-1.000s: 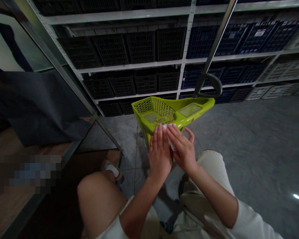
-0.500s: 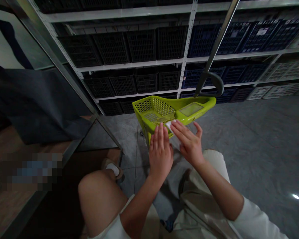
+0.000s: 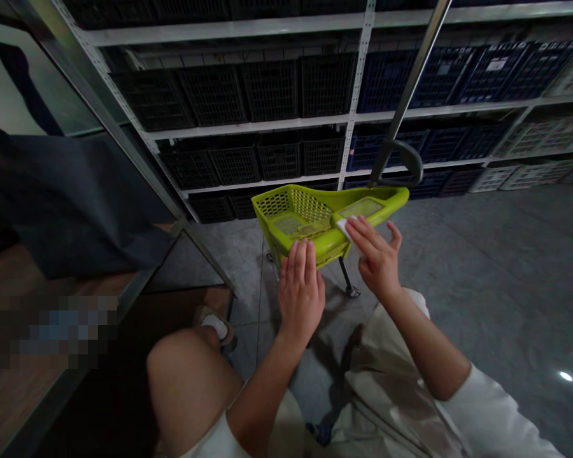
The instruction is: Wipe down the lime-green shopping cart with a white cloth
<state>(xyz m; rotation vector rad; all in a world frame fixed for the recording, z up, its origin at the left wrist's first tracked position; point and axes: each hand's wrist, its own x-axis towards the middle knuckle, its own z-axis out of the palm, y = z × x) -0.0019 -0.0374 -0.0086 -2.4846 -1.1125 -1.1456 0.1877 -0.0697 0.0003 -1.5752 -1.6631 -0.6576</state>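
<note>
Lime-green perforated plastic cart [image 3: 315, 207] stands in front of me; L hand [image 3: 302, 296], straight-fingered, empty AFAICT, on near rim [image 3: 332, 243]; R hand [image 3: 378, 259] pins thin white cloth [image 3: 344, 227] to rim. Prob. mid-wipe; I'd say next stroke needs cloth flat, L bracing.

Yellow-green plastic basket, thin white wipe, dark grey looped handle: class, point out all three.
Yellow-green plastic basket [image 3: 328, 242], head view: near rim.
Thin white wipe [image 3: 344, 228], head view: its uncovered part.
Dark grey looped handle [image 3: 414, 155], head view: curved outer bar.
</note>
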